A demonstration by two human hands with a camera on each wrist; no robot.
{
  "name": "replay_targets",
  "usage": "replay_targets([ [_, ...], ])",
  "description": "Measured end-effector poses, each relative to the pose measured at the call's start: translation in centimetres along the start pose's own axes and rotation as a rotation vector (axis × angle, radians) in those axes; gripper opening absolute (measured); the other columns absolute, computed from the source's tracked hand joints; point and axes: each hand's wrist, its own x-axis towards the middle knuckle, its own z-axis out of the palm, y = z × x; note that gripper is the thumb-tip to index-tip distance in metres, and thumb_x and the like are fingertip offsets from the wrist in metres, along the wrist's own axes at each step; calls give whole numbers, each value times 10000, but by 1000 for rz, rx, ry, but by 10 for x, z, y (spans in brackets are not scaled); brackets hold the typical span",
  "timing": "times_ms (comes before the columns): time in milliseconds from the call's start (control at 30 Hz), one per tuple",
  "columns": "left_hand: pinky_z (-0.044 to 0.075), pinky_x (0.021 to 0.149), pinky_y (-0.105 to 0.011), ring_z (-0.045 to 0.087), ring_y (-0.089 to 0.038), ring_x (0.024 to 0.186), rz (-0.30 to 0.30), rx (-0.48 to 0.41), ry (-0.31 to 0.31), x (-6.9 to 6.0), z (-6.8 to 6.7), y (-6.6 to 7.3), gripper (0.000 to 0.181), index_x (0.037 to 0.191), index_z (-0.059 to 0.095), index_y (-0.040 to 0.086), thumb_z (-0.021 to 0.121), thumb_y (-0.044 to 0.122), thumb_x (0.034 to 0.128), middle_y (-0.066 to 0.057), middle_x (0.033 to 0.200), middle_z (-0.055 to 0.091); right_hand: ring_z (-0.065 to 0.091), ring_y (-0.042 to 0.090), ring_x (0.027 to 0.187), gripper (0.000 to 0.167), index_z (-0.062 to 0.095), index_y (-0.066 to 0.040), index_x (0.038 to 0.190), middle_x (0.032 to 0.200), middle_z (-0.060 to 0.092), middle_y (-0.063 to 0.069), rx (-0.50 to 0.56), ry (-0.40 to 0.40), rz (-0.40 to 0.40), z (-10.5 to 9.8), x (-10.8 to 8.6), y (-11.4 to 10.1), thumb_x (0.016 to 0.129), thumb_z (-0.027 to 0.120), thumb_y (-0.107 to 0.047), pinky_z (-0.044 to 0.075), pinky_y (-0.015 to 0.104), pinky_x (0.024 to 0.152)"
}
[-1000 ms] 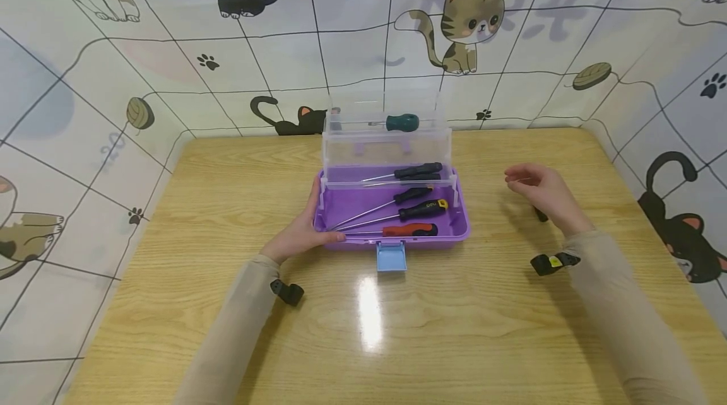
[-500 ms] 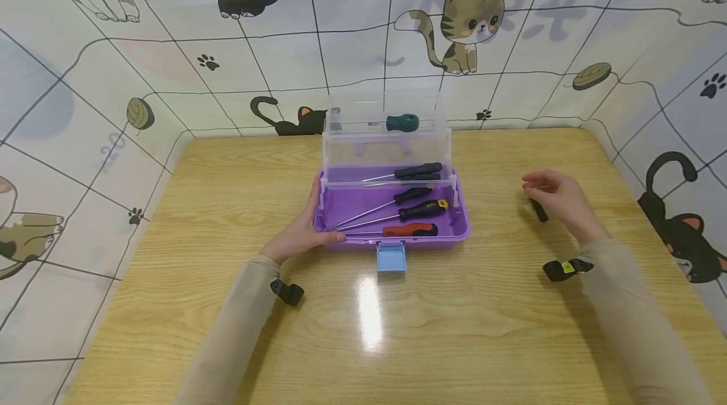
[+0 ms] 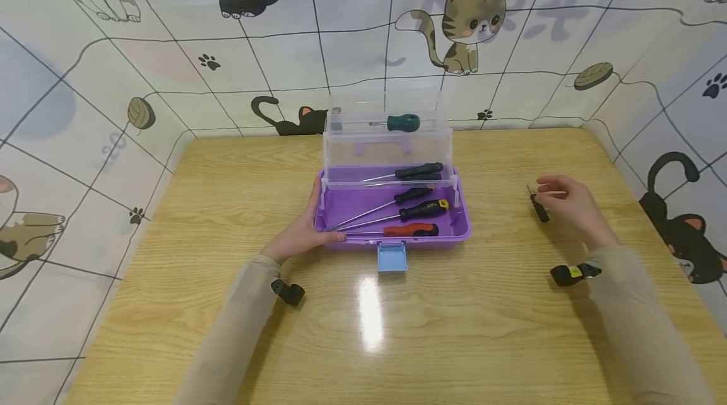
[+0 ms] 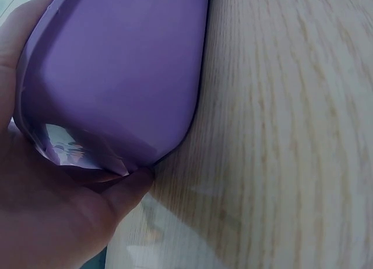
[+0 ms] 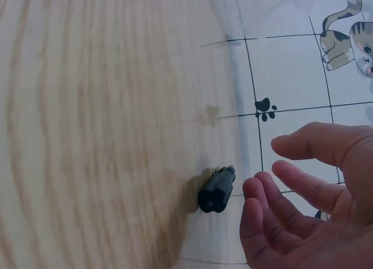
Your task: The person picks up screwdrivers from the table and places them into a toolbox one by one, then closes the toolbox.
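Note:
At the table's centre stands a purple toolbox, its clear lid raised at the back. My left hand grips its left end, thumb along the front rim; the left wrist view shows fingers round the purple wall. Inside lie a red-and-black screwdriver, a black-and-yellow screwdriver and several black-handled ones. To the right, a small black screwdriver lies on the wood, shaft pointing away. Just right of it my right hand hovers with loosely bent fingers, holding nothing; the right wrist view shows a gap from fingers to handle.
A green-handled screwdriver lies in the raised lid part. The blue latch hangs down at the toolbox's front. A cat-patterned sheet rises behind the wooden table and along both sides.
My right hand has moved rightward, away from the toolbox, uncovering more of the small black screwdriver. The left hand and toolbox stay in place.

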Motion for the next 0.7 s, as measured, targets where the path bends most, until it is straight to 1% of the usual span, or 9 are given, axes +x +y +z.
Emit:
replay_targets([
  [67, 64, 1140, -499, 23, -222, 1449, 3, 0, 0, 0, 0, 1, 1266, 1468, -170, 500, 849, 279, 749, 106, 1587, -120, 500, 26, 941, 493, 400, 101, 1381, 1259, 476, 319, -4, -21, 17, -1, -1, 1, 989, 539, -164, 422, 94, 662],
  [133, 67, 1140, -495, 27, -221, 1449, -2, -3, 0, 0, 0, 1, 1266, 1466, -170, 502, 848, 265, 751, 105, 1587, -120, 533, 208, 1032, 522, 372, 104, 1397, 1286, 445, 340, -24, -58, 35, -2, -1, 3, 992, 537, -182, 432, 135, 690],
  [167, 67, 1140, -497, 25, -225, 1449, -4, -2, -1, 0, 1, 2, 1266, 1466, -172, 499, 846, 256, 754, 98, 1587, -124, 517, 298, 1080, 537, 363, 104, 1400, 1296, 434, 343, -37, -79, 47, -2, -2, 4, 991, 542, -195, 446, 168, 708],
  [233, 67, 1140, -499, 24, -232, 1449, -7, -2, -2, -1, 1, 3, 1263, 1469, -175, 490, 840, 233, 762, 87, 1588, -132, 434, 470, 1158, 561, 353, 113, 1399, 1307, 413, 357, -63, -117, 64, -2, -3, 6, 988, 553, -214, 471, 285, 772],
  [333, 68, 1137, -510, 22, -247, 1450, -12, 5, -3, -1, 1, 4, 1260, 1475, -178, 472, 833, 214, 768, 69, 1591, -138, 411, 508, 1180, 581, 365, 125, 1381, 1300, 413, 370, -108, -136, 78, 0, -2, 9, 974, 578, -231, 452, 496, 847],
  [400, 67, 1137, -512, 18, -247, 1450, -16, 4, -3, -1, 1, 4, 1262, 1476, -179, 470, 834, 217, 767, 64, 1592, -138, 420, 515, 1169, 569, 382, 126, 1366, 1279, 428, 373, -135, -131, 72, 2, -1, 10, 967, 587, -225, 419, 572, 878],
  [433, 66, 1138, -512, 14, -241, 1449, -19, 8, -2, -1, 0, 4, 1264, 1474, -183, 471, 835, 228, 766, 63, 1592, -138, 431, 514, 1160, 559, 392, 124, 1357, 1262, 443, 369, -148, -124, 67, 3, 0, 11, 963, 592, -219, 411, 585, 886],
  [533, 67, 1141, -495, 21, -226, 1450, -25, 1, 2, -1, 0, 3, 1269, 1468, -176, 494, 844, 240, 756, 82, 1592, -125, 477, 500, 1107, 513, 425, 127, 1323, 1188, 493, 354, -183, -98, 43, 5, 2, 11, 951, 604, -179, 417, 569, 863],
  [700, 79, 1138, -499, 55, -251, 1449, -32, 2, 5, -2, 0, 2, 1269, 1462, -158, 522, 850, 240, 745, 91, 1594, -100, 530, 477, 1033, 417, 482, 132, 1255, 1093, 546, 327, -212, -59, 24, 7, 2, 11, 935, 611, -101, 455, 445, 765],
])
